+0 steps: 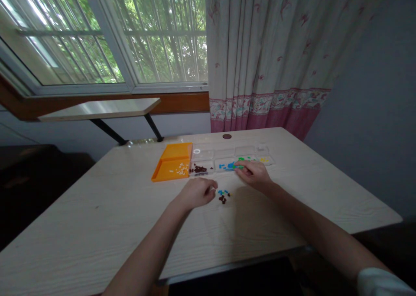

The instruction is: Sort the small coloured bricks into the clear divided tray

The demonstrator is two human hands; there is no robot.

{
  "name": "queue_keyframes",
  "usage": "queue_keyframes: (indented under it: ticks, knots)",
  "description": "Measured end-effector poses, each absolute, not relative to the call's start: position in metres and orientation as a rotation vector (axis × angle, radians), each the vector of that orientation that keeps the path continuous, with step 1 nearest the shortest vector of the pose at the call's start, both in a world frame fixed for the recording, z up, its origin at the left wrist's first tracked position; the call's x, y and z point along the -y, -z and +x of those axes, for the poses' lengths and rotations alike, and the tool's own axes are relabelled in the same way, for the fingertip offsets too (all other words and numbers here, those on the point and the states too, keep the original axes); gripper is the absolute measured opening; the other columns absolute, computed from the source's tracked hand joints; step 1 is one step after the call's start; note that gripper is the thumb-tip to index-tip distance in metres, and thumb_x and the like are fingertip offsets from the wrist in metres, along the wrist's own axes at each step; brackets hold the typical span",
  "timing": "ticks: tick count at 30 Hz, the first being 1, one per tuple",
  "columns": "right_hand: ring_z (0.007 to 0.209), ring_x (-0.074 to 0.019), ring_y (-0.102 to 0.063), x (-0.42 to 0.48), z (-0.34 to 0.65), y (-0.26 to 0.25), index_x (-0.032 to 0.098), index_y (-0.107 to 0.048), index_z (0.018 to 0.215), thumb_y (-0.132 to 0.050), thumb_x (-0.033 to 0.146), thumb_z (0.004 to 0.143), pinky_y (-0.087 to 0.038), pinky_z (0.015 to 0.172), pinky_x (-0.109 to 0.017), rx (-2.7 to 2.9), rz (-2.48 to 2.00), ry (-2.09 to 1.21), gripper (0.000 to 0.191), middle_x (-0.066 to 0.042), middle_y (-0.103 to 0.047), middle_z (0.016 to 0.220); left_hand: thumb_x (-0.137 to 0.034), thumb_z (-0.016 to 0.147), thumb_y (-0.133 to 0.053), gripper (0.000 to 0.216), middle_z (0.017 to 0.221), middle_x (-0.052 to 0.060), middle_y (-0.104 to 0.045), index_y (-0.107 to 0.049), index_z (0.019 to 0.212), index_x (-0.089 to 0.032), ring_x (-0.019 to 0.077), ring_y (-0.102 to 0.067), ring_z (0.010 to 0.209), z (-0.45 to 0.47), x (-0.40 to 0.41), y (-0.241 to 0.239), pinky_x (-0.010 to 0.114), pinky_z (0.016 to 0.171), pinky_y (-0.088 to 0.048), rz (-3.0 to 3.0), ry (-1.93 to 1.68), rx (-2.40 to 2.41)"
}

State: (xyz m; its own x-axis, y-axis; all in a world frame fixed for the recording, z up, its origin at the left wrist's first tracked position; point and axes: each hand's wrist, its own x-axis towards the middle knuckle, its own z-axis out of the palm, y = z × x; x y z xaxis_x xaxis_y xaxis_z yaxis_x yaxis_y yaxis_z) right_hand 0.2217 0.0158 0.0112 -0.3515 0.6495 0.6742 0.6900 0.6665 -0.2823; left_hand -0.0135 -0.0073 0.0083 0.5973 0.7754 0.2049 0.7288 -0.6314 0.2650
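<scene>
Working on the pale wood-grain tabletop (pixel 126 218), with the left hand (pixel 199 192) loosely curled just left of a small loose pile of blue and dark-brown pieces (pixel 222 199); unclear whether gripping anything. Reaching farther forward with the right hand (pixel 254 173), fingertips together over the clear plastic compartment tray (pixel 224 153), by small blue pieces (pixel 231 165) and bright-green pieces (pixel 246 159); unclear whether pinching one. Apparently early: only a few set out between the hands, with many left ahead, including dark-brown pieces (pixel 199 169) beyond the left hand. Partly hidden behind the right hand: green pieces. Too small to make out: exact shapes. Cut off: right sleeve (pixel 380 281).
</scene>
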Motion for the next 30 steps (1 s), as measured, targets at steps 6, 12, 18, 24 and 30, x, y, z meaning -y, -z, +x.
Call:
queue_keyframes:
  ticks: [6,12,18,24,30]
  knots:
    - [0.046,-0.0096,-0.044,-0.015,0.223,-0.014,0.017,-0.067,0.086,-0.046,0.038,0.084,-0.037,0.057,-0.022,2.081,-1.016,0.085,0.03,0.002,-0.048,0.047,-0.024,0.072,-0.048,0.021,0.06,0.0,-0.063,-0.065,0.085,-0.021,0.0126,-0.055,0.053,-0.012,0.008,-0.01,0.021,0.051,-0.035,2.661,-0.398,-1.266]
    - [0.052,-0.0113,-0.052,-0.025,0.234,-0.02,0.021,-0.065,0.091,-0.048,0.036,0.083,-0.034,0.055,-0.021,2.148,-1.3,0.109,0.025,0.001,-0.058,0.055,-0.024,0.073,-0.046,0.023,0.063,0.001,-0.063,-0.065,0.086,-0.02,0.0131,-0.055,0.057,-0.01,0.009,-0.014,0.021,0.054,-0.036,2.624,-0.288,-1.281]
    - [0.064,-0.0164,-0.058,-0.04,0.253,-0.016,0.027,-0.063,0.098,-0.045,0.038,0.084,-0.032,0.054,-0.022,2.183,-1.725,0.123,0.025,-0.001,-0.066,0.07,-0.024,0.074,-0.045,0.022,0.064,0.002,-0.063,-0.064,0.084,-0.02,0.014,-0.056,0.059,-0.011,0.009,-0.015,0.022,0.056,-0.036,2.649,-0.291,-1.281]
    - [0.069,-0.0174,-0.06,-0.038,0.249,-0.015,0.026,-0.06,0.105,-0.042,0.035,0.086,-0.034,0.056,-0.023,2.212,-1.724,0.088,0.027,-0.002,-0.067,0.076,-0.023,0.073,-0.047,0.021,0.062,0.001,-0.063,-0.064,0.084,-0.021,0.0132,-0.055,0.056,-0.011,0.009,-0.016,0.021,0.054,-0.035,2.626,-0.293,-1.275]
    - [0.064,-0.0134,-0.059,-0.015,0.211,-0.011,0.024,-0.063,0.097,-0.045,0.032,0.085,-0.034,0.057,-0.021,2.395,-1.449,-0.074,0.023,0.0,-0.066,0.07,-0.027,0.074,-0.049,0.019,0.061,0.0,-0.063,-0.065,0.084,-0.022,0.0128,-0.054,0.055,-0.01,0.008,-0.016,0.021,0.052,-0.033,2.616,-0.294,-1.289]
